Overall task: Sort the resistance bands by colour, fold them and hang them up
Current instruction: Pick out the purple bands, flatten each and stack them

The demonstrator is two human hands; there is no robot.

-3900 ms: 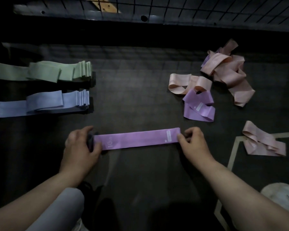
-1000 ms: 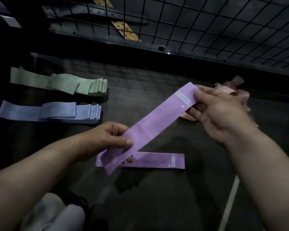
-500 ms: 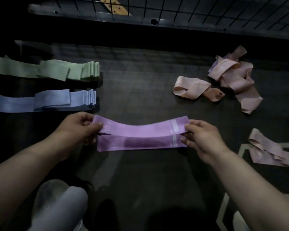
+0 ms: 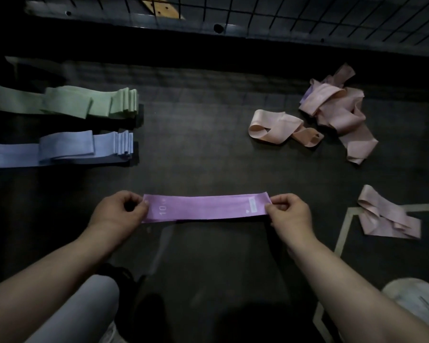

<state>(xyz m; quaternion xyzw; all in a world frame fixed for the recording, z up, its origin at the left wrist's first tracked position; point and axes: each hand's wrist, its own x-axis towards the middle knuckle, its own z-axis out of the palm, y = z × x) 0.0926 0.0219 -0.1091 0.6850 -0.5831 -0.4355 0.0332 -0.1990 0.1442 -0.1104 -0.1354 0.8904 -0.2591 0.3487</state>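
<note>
Nearest to me, at the bottom left, my grey trouser knee (image 4: 79,313) juts in, and a pale rounded thing (image 4: 416,300) that I cannot make out shows at the bottom right. Just past them my left hand (image 4: 119,214) pinches the left end of the purple band (image 4: 206,206) between thumb and curled fingers, and my right hand (image 4: 289,214) pinches its right end the same way. The band lies stretched flat and level between them on the dark floor (image 4: 208,149), a white "10" printed near its left end and a small white label near its right. Off to the right a pink band (image 4: 386,219) lies crumpled beside a pale floor line (image 4: 342,233). Farther out on the left sit a folded blue stack (image 4: 60,149) and, beyond it, a folded green stack (image 4: 67,102). On the far right a peach band (image 4: 275,127) lies looped just beside a tangled pink heap (image 4: 337,110). Farthest off runs a black wire grid (image 4: 307,13), a wooden strip (image 4: 161,6) behind it.
</note>
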